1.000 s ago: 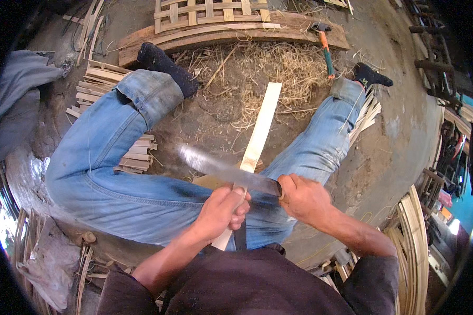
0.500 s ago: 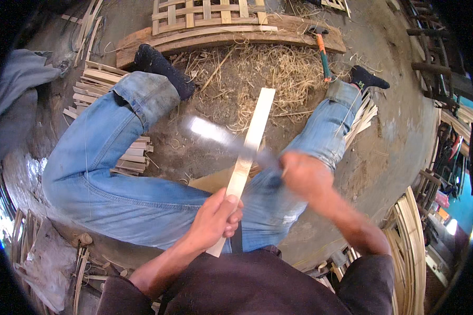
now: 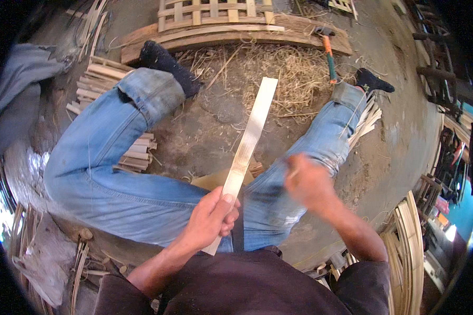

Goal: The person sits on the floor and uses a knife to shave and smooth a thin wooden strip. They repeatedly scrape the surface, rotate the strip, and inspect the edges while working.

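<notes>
My left hand (image 3: 213, 218) is wrapped round the lower part of a flat, pale bamboo strip (image 3: 253, 126), thumb on its face. The strip slants up and away from me above my lap, with a darker node partway along. My right hand (image 3: 309, 181) is closed in a fist over my right thigh, to the right of the strip, and blurred by motion. It holds a knife whose blade cannot be made out now; only a little of the handle seems to show at the fist.
Between my outstretched legs (image 3: 126, 121) lie curly shavings (image 3: 291, 73). Beyond them sits a wooden beam (image 3: 305, 39) with a woven slat panel (image 3: 215, 11) and an orange-and-green hammer (image 3: 329, 55). Cut strips (image 3: 102, 79) are stacked by my left leg, more (image 3: 368, 123) by my right.
The knife blade, a bright blur across the strip before, is no longer discernible. My right hand has moved slightly right; the strip tip has shifted a little upward.
</notes>
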The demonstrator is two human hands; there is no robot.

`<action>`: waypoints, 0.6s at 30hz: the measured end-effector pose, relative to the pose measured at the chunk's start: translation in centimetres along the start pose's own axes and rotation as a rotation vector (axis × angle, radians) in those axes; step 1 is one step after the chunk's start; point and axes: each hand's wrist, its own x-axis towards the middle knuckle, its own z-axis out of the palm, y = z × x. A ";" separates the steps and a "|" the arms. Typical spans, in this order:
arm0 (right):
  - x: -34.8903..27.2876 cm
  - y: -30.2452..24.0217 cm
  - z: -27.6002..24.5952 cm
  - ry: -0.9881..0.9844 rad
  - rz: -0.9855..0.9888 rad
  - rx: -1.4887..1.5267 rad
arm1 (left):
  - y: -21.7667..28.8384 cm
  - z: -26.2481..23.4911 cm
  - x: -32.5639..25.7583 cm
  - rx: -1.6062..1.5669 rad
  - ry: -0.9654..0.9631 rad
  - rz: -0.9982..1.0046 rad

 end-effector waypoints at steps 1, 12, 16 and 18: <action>-1.0 -1.3 0.4 -0.097 -0.145 -0.093 | 0.0 0.0 0.1 -0.016 -0.001 -0.012; -0.2 0.7 -0.6 -0.199 -0.162 -0.090 | -0.3 0.3 -0.6 -0.024 0.029 -0.025; -0.7 -0.8 0.3 -0.202 -0.068 -0.077 | -0.1 0.3 -0.2 -0.027 -0.022 -0.044; 0.3 0.7 -0.3 -0.141 -0.078 -0.119 | -0.3 0.3 -0.6 -0.025 -0.023 -0.047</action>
